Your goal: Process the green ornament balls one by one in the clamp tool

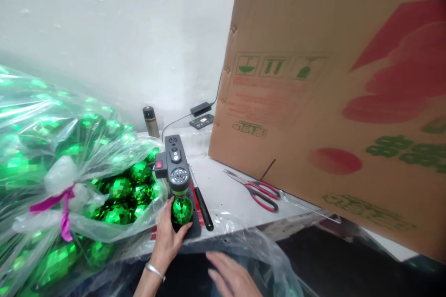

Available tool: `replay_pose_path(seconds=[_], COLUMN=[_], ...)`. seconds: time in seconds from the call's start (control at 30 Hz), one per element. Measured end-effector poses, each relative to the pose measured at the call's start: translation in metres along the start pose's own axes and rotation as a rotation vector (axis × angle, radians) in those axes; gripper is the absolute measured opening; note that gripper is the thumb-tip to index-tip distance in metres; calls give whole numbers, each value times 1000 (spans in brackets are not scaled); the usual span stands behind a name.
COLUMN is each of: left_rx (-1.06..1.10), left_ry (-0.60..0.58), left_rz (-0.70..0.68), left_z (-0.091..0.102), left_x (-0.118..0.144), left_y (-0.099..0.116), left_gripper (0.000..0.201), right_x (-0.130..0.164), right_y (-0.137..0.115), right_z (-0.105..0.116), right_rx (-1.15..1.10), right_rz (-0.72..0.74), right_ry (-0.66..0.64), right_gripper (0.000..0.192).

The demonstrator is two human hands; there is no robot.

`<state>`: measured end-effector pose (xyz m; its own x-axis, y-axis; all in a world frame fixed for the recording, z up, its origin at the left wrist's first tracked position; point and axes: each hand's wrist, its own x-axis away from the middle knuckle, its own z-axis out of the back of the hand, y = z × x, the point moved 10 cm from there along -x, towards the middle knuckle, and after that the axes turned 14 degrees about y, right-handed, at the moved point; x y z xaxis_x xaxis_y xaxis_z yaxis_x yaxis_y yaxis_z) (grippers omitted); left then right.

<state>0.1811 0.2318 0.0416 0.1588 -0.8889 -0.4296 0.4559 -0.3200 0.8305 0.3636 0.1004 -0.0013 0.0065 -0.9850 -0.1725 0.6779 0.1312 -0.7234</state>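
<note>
My left hand (168, 236) grips a shiny green faceted ball (181, 209) and holds it under the head of a small black desktop machine (176, 162) with a red switch. The ball sits on the machine's black base. My right hand (230, 276) hovers low at the frame's bottom edge, fingers spread, over a clear plastic sheet (258, 246), holding nothing. A bracelet circles my left wrist.
A large clear bag (52, 171) full of green faceted balls, tied with a purple ribbon, fills the left. A big cardboard box (331, 102) stands at the right. Red-handled scissors (259, 191) lie on the white table. A small bottle (151, 121) and power adapter (201, 109) sit by the wall.
</note>
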Motion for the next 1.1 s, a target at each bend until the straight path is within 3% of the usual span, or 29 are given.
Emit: replay_pose_path(seconds=[0.07,0.13,0.2,0.3,0.47,0.63,0.7,0.77,0.9,1.0,1.1], left_rx=[34,73,94,87,80,71,83,87,74,88,104], left_ry=[-18,-60,-97,-101,-43,-22,-36,-45,-42,-45,-53], left_rz=[22,46,78,132,179,216,218,217,243,255,253], left_z=[-2,-7,-12,-16,-22,-26,-28,-28,-28,-28,-28], left_x=[1,2,2,-1,-5,-3,-3,-2,-1,0,0], left_y=[0,0,0,-5,-15,-18,-16,-14,-15,-17,-16], left_gripper=[70,71,76,84,72,79,80,80,80,82,83], right_x=[-34,-64,-89,-111,-105,-99,-93,-82,-60,-70,-90], right_y=[-28,-54,-71,-76,-67,-82,-96,-113,-168,-201,-213], right_z=[37,58,57,35,23,53,80,112,154,159,153], right_rx=[-37,-57,-91,-129,-118,-71,-25,29,87,119,17], right_rz=[91,164,209,201,195,303,379,450,749,835,804], right_ry=[213,377,441,458,592,609,665,773,934,903,817], right_gripper=[43,44,45,46,45,37,37,51,71,52,30])
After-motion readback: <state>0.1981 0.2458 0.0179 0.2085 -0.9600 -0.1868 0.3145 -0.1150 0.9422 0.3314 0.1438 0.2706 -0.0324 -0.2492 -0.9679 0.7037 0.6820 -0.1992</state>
